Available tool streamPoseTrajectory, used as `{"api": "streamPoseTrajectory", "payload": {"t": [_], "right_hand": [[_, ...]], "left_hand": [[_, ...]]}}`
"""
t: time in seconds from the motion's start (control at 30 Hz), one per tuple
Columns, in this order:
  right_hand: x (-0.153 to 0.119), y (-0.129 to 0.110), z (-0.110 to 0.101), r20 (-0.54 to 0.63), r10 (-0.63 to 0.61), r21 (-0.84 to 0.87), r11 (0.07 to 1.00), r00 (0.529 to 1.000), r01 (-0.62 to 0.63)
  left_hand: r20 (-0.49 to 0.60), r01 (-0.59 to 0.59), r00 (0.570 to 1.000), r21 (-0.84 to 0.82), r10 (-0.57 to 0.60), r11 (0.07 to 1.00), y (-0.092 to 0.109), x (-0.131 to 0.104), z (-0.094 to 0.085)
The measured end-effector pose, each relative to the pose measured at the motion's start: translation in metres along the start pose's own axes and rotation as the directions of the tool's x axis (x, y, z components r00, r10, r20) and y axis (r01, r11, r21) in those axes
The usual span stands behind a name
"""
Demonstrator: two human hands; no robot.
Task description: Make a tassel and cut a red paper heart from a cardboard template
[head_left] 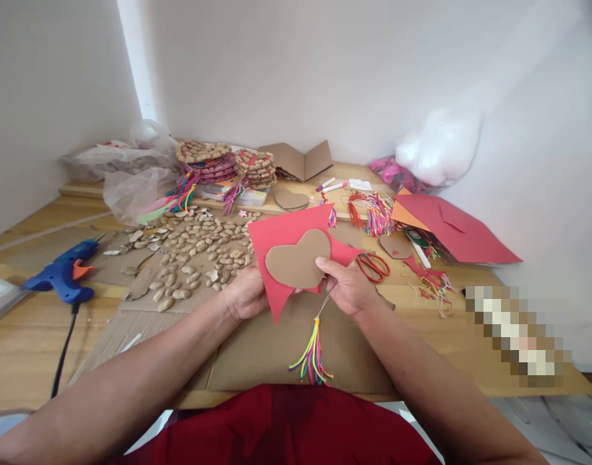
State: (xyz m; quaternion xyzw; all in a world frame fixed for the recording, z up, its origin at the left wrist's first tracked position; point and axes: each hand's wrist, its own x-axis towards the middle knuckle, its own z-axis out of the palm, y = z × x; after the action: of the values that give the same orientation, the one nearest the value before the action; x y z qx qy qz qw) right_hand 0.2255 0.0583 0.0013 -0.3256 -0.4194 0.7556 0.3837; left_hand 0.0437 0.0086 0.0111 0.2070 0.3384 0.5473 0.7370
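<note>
My left hand (247,292) grips a piece of red paper (273,234) from its lower left side, with the fingers hidden behind the sheet. A brown cardboard heart (296,259) lies flat against the front of that paper. My right hand (350,285) pinches the heart and paper at the lower right, thumb on the heart's face. Below the right hand a multicoloured tassel (313,356) hangs by a thin string over the cardboard sheet (257,352). Orange-handled scissors (375,266) lie just beyond the right hand.
A blue glue gun (66,274) with a cord rests at the left. Peanuts (199,239) are scattered left of centre. Peanut-covered pieces (206,161) are stacked behind. More tassels (378,213), red sheets (470,229) and a white bag (439,148) are at the right.
</note>
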Motion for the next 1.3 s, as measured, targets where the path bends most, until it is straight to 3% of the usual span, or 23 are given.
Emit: {"api": "streamPoseTrajectory", "payload": {"t": [0.4,0.63,1.0,1.3], "right_hand": [[-0.002,0.003,0.011,-0.146,-0.013,0.036,0.999,0.989,0.019],[0.001,0.002,0.012,-0.233,-0.038,0.053,0.997,0.972,0.051],[0.001,0.003,0.011,-0.246,-0.045,0.063,0.996,0.968,0.062],[0.001,0.008,0.013,-0.25,0.004,0.06,0.998,0.968,0.011]], "left_hand": [[-0.004,-0.043,0.999,-0.1,0.043,0.994,-0.002,-0.006,0.015],[0.009,-0.031,0.999,-0.156,0.033,0.987,-0.005,-0.006,0.012],[0.097,-0.026,0.994,-0.149,0.041,0.989,-0.007,-0.005,-0.001],[-0.139,0.017,0.99,-0.064,-0.025,0.998,-0.015,0.001,-0.001]]}}
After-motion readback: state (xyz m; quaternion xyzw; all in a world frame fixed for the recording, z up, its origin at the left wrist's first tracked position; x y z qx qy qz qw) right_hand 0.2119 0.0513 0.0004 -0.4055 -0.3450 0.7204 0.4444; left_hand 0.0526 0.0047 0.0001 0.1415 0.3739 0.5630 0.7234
